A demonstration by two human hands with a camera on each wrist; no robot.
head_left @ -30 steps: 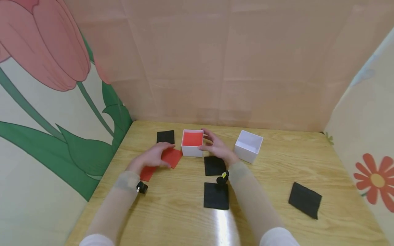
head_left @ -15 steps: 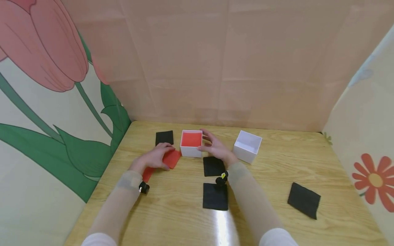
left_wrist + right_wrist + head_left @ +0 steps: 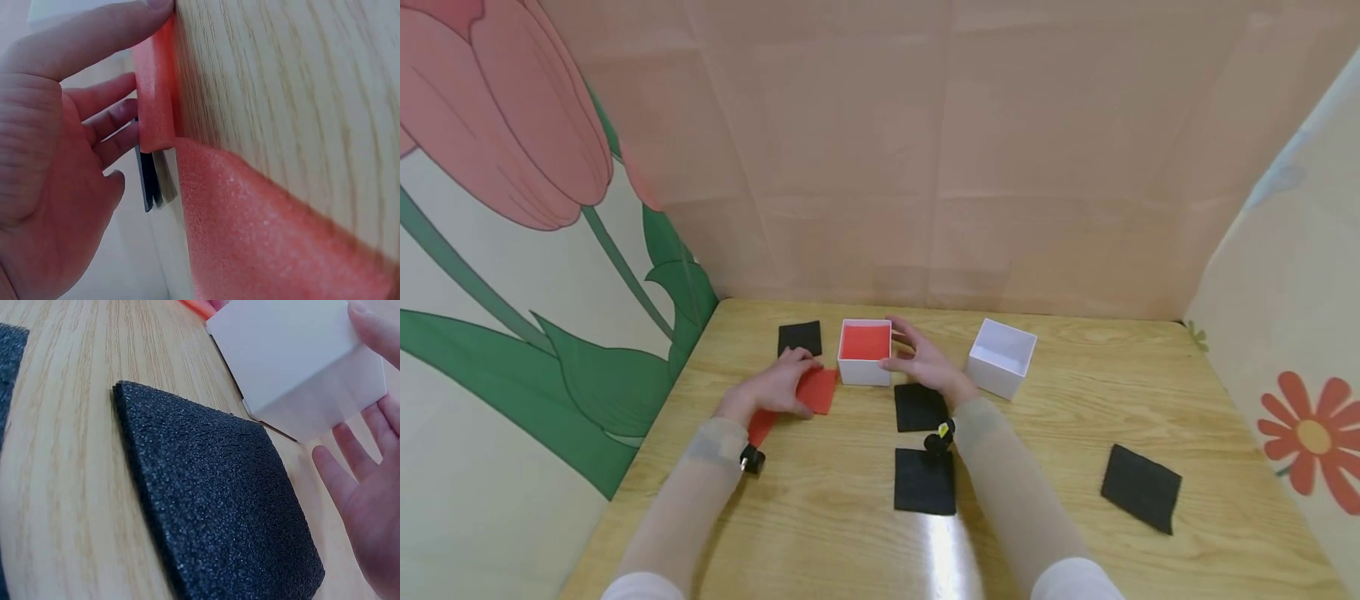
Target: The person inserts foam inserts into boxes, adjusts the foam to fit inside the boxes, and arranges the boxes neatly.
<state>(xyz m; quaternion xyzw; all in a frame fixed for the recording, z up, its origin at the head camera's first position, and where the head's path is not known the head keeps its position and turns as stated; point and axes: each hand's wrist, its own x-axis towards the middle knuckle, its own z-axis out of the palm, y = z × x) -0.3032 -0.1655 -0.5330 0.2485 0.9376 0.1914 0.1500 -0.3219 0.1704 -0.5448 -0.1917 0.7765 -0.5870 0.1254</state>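
Nearest lay a black foam square [image 3: 925, 481] on the wooden surface [image 3: 1037, 433], another black square [image 3: 921, 407] just behind it, toward the red-lined white box [image 3: 865, 352]. Left of that box, left hand [image 3: 772, 387] pressing a red foam sheet [image 3: 816, 390], thumb curled under its lifted edge. Right hand [image 3: 927, 362], fingers relaxed and spread, touching the box's right wall. Right of the box, farther off, an empty white box [image 3: 1002, 357].

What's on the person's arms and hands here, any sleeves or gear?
Both hands are bare: left hand, right hand. Sheer pale sleeves cover the forearms, with white cuffs higher up. A small black camera sits at each wrist; the right one carries a yellow mark.
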